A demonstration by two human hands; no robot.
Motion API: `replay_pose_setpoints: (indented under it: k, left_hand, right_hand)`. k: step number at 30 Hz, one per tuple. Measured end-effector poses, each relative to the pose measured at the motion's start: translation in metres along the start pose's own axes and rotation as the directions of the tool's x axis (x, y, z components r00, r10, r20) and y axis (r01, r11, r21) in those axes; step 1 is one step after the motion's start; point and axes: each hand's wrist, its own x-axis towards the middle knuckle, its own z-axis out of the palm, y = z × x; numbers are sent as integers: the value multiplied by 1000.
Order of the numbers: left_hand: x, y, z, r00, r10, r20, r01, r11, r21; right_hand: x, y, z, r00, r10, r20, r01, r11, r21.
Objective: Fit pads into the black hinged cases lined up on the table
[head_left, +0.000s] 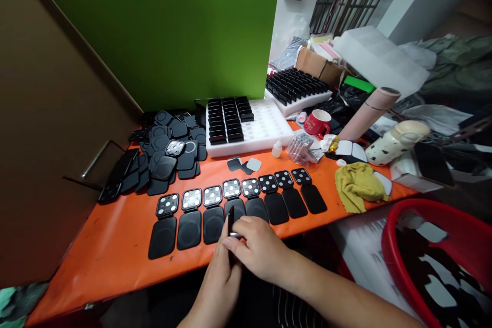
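In front of the orange table's edge my hands meet, both closed. My left hand [221, 277] grips a thin black flat piece [231, 215], seen almost edge-on. My right hand [261, 246] bends over it from the right, thumb and fingers pinched at a small silvery part [235, 234]; whether that part belongs to the black piece I cannot tell. Just beyond lies a row of hinged black folding panels [189, 230], opened flat. Their upper squares [167, 205] carry several round pale dots. My hands cover part of the middle panels.
Loose black panels [163, 168] are heaped at the left. A white foam tray [265, 136] holds black pieces upright, with another tray [300, 105] behind. A small bottle [277, 149], red mug [317, 123], yellow cloth [359, 187] and pink flask [369, 113] stand right. A red basin [392, 225] sits lower right.
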Motion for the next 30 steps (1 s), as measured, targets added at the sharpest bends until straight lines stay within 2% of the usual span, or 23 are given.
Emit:
replay_pose_setpoints:
  k: [3, 5, 7, 9, 10, 11, 13, 15, 17, 21, 26, 30]
  left_hand:
    - [0, 1, 0, 999, -32, 6, 32, 997, -69]
    - [1, 4, -1, 995, -98, 16, 99, 979, -179]
    - [2, 7, -4, 972, -221, 85, 236, 894, -381]
    - [2, 10, -5, 930, -313, 192, 365, 734, -573]
    - [2, 10, -6, 918, -326, 228, 395, 677, -622]
    - [2, 10, -5, 919, -319, 231, 391, 668, -633]
    - [1, 5, -4, 958, -247, 143, 285, 794, -537]
    - [0, -1, -2, 991, -122, 47, 131, 943, -307]
    - [0, -7, -1, 1000, -18, 16, 20, 997, -78]
    - [-1, -11, -1, 998, 36, 46, -41, 992, 121]
    - [-3, -10, -1, 995, 67, 70, -81, 973, 217]
    - [-3, -4, -1, 993, 89, 81, -106, 966, 238]
  right_hand:
    - [2, 3, 2, 998, -30, -49, 33, 998, 61]
    - [3, 6, 2, 999, -22, -45, 29, 988, 149]
    - [3, 11, 1, 998, 48, 37, -58, 942, 332]
    - [1, 14, -2, 982, 141, 128, -186, 854, 486]
    - [0, 16, -4, 973, 179, 146, -230, 825, 516]
    - [0, 16, -6, 970, 202, 138, -245, 826, 507]
    - [-2, 15, -10, 977, 199, 78, -214, 894, 393]
    - [-3, 12, -13, 985, 170, 40, -175, 960, 220]
    - [-4, 9, -14, 987, 155, 33, -157, 985, 70]
    - [-6, 6, -11, 988, 148, 33, -147, 989, -26]
    - [-8, 8, -10, 990, 138, 38, -139, 990, 29]
    - [-8, 8, -14, 997, 61, 41, -63, 997, 45]
